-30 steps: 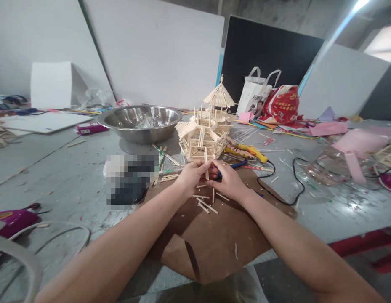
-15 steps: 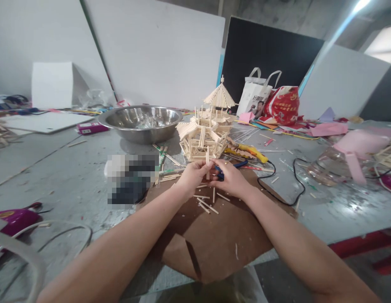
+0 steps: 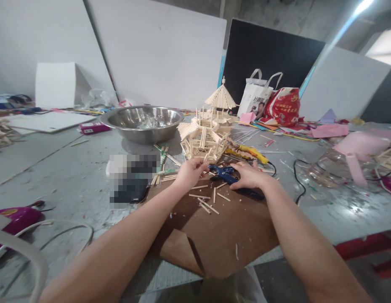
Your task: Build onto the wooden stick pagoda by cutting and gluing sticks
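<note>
In the head view my left hand (image 3: 192,172) is closed in a pinch on a short wooden stick (image 3: 206,156), just in front of the stick-built pavilion model (image 3: 204,132). My right hand (image 3: 247,174) grips a pair of blue pliers (image 3: 223,171). Their head points left and lies close to my left fingertips; one handle shows below the right palm. Under both hands lies a brown sheet (image 3: 227,235) with several loose cut sticks (image 3: 208,205) on it. My fingers partly hide the pinched stick.
Behind the hands, left of the model, stands a steel basin (image 3: 144,134). A yellow-handled tool (image 3: 254,153) with a black cord (image 3: 298,185) lies to the right, near a pink-lidded clear jug (image 3: 328,166). Bags (image 3: 256,99) stand at the back. A phone-like dark object (image 3: 129,191) lies left.
My right hand has moved right, away from the left fingers, and now grips the blue pliers that lay behind it. My left hand still pinches a stick, now tilted and slightly lower.
</note>
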The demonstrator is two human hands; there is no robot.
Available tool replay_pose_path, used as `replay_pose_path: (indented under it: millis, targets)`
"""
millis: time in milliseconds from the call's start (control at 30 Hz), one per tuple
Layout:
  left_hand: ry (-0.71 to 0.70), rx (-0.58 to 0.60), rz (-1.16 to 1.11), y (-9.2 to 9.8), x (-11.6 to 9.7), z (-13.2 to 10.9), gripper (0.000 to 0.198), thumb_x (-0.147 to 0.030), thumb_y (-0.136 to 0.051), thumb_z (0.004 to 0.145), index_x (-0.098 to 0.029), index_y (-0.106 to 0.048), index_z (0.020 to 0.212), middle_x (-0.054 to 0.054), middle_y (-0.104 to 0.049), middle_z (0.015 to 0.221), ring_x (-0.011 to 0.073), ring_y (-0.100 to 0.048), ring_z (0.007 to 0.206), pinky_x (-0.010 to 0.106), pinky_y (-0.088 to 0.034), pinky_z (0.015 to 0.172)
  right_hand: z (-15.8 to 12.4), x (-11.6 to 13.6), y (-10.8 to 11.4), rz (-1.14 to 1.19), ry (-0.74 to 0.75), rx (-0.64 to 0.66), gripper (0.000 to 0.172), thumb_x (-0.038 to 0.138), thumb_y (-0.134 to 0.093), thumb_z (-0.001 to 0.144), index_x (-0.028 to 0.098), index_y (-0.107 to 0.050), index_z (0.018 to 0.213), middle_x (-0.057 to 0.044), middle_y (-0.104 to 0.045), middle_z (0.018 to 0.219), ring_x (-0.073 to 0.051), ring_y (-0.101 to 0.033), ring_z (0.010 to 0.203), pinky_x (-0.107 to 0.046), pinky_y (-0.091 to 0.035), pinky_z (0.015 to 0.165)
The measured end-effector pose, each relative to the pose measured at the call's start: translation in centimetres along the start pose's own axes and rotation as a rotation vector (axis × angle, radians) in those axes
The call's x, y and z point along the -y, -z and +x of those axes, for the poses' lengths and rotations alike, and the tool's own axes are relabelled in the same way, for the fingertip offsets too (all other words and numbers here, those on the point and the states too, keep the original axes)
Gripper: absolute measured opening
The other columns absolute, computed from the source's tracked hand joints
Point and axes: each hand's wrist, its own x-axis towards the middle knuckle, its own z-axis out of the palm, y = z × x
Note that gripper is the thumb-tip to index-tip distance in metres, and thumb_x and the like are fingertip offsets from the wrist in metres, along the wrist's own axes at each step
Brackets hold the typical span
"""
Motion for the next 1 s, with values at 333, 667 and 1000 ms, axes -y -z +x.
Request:
replay_pose_path:
  millis: [333, 667, 1000]
  targets:
    - [-0.155, -0.212, 0.557, 1.5, -0.2, -0.3, 0.029, -0.033, -0.036, 0.077, -0.018, -0.06, 0.074, 0.002, -0.06, 0.062, 0.0122, -0.051, 0.055, 0.021, -0.031, 0.053, -0.3, 1.4, 0.9, -0.073, -0.104, -0.176, 0.028, 0.029, -0.048, 0.062, 0.015, -0.056, 0.085, -0.012, -0.057, 0.086, -0.024, -0.055, 0.076, -0.03, -0.038, 0.06]
    - [-0.12, -0.206, 0.748, 1.0, -0.4, -0.6, 0.031, -0.036, -0.034, 0.079, -0.02, -0.06, 0.085, 0.004, -0.06, 0.061, 0.0139, -0.053, 0.057, 0.021, -0.028, 0.052, -0.5, 3.2, 0.5, 0.181, -0.035, -0.363, 0.038, 0.021, -0.049, 0.06, 0.015, -0.047, 0.098, -0.009, -0.051, 0.095, -0.02, -0.05, 0.087, -0.029, -0.037, 0.074]
    - [-0.173, -0.144, 0.755, 0.6, -0.5, -0.8, 0.03, -0.033, -0.037, 0.079, -0.021, -0.058, 0.097, 0.006, -0.064, 0.074, 0.0149, -0.056, 0.063, 0.022, -0.033, 0.055, -0.6, 4.7, -0.4, 0.233, 0.032, -0.434, 0.046, 0.021, -0.049, 0.06, 0.014, -0.044, 0.106, -0.011, -0.053, 0.099, -0.022, -0.049, 0.093, -0.031, -0.037, 0.078]
